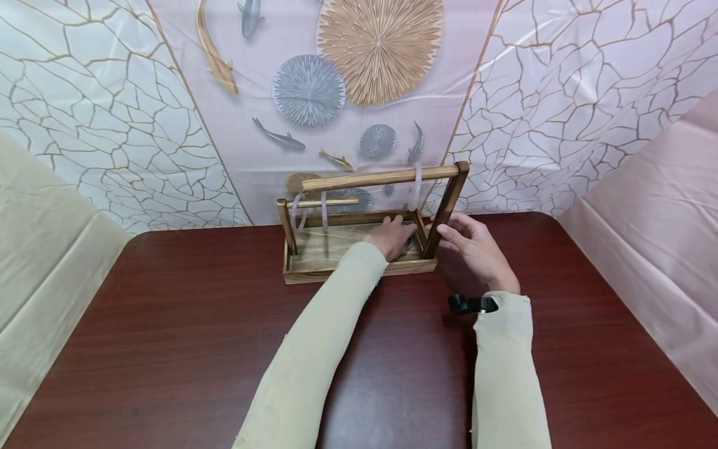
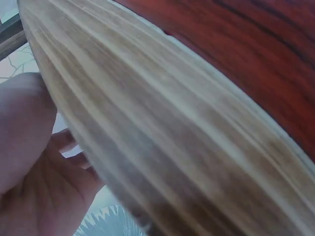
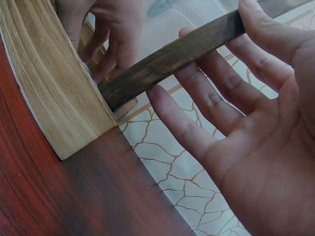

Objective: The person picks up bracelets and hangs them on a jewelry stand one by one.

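A wooden jewelry stand (image 1: 314, 274) with a shallow tray base stands near the table's far edge. Pale translucent bangles (image 1: 416, 187) hang on its high bar (image 1: 381, 178) and its lower bar (image 1: 336, 202). My right hand (image 1: 477, 246) holds the dark right upright post (image 3: 172, 64), thumb on one side and fingers on the other. Inside the tray's right end, my left hand (image 1: 389, 237) reaches down beside that post's foot. Its fingers (image 3: 115, 44) bend downward behind the tray wall (image 3: 49, 64), which hides their tips. Whether they grip anything cannot be seen.
The stand sits on a dark red-brown wooden table (image 1: 196, 349). Close behind it hangs a patterned backdrop (image 1: 252, 174); plain pale cloth (image 1: 645, 249) rises at the sides. A black wrist strap (image 1: 473, 304) sits at my right cuff.
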Available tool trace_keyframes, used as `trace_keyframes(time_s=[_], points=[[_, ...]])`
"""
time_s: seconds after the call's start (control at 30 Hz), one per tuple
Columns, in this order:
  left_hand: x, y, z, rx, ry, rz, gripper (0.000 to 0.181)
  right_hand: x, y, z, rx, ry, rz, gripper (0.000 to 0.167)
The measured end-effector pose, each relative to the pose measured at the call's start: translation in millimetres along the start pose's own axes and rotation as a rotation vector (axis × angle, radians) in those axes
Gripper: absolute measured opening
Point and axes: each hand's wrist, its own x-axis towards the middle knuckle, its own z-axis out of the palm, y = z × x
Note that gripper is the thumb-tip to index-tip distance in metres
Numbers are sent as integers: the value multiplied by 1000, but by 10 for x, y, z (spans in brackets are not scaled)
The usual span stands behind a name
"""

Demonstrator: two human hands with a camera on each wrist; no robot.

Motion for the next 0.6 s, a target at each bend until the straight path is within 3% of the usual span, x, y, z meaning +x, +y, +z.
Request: trace_keyframes(time_s=[0.2, 0.6], points=[[-8, -10, 9, 35, 39, 20, 59, 7, 18, 0, 13, 6, -2, 44], [63, -66, 82, 70, 197, 56, 65, 7, -7, 4, 5, -1, 3, 47]])
